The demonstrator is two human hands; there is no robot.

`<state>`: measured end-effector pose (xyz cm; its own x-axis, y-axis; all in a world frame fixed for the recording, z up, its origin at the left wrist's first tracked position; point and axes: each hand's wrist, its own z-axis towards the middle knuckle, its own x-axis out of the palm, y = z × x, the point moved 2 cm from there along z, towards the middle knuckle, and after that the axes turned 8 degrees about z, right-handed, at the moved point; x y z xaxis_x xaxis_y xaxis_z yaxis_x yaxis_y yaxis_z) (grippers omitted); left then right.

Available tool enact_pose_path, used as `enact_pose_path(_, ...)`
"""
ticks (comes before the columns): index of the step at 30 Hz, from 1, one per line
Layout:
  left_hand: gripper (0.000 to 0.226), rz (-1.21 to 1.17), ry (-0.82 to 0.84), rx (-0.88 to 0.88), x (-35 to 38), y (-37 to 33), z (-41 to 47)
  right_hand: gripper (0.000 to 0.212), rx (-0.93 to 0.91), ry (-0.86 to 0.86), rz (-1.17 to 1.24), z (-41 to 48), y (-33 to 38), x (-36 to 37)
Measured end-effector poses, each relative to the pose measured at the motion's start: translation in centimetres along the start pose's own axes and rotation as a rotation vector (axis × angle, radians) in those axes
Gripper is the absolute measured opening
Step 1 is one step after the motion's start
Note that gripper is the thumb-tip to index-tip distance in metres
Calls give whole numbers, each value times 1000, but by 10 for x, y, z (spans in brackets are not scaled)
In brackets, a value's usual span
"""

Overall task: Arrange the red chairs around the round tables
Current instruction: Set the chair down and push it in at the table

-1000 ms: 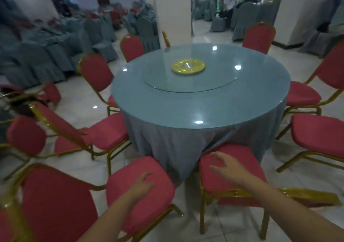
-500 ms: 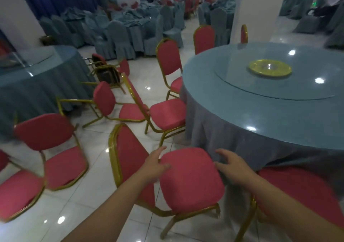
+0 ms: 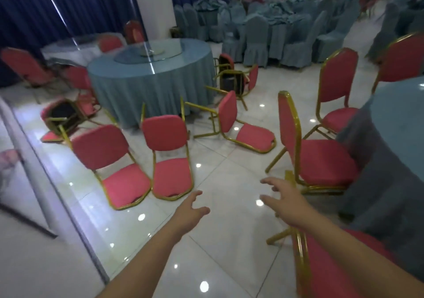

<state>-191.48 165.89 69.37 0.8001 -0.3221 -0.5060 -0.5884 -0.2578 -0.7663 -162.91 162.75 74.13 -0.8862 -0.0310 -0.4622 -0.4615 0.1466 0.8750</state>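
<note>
hands: left hand (image 3: 191,210) and right hand (image 3: 283,198) reaching out, fingers spread wide, holding nothing | done: red padded gold-framed chairs (image 3: 321,162) sitting at near round blue-clothed table (image 3: 399,123) | left: tipped chairs (image 3: 169,153) lying on floor, well apart from far table (image 3: 151,77)

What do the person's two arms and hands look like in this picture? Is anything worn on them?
Both forearms are bare as far as the frame shows: no sleeve is visible. The left hand and the right hand carry no glove, and no watch, ring or bracelet can be seen. The picture is somewhat blurred, so a very small item could be missed.
</note>
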Motion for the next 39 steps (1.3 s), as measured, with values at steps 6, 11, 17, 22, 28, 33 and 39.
enact_pose_path(6, 64, -49, -73, -113, -65, 43, 66, 41, 32, 81, -68, 117, 6, 44)
enact_pose_path(11, 63, -18, -69, -138, -100, 34, 159, 42, 113, 116, -8, 224, -12, 66)
enact_pose_path(17, 71, 18, 26, -146, -129, -11, 274, 45, 243, 129, 62, 333, -27, 68)
enact_pose_path(22, 69, -1, 43, -144, -150, -28, 367, 47, 280, 95, 40, 422, -25, 54)
enact_pose_path(28, 66, 20, 108, -138, -158, -54, 513, 48, 281, 33, 15, 541, -24, 26)
enact_pose_path(33, 58, 27, 169, -98, -167, -107, 665, 52, 330, -62, -35, 659, -23, -21)
enact_pose_path(39, 61, 153, 292, -41, -162, -212, 843, 52, 446, -171, 8, 765, -9, -80)
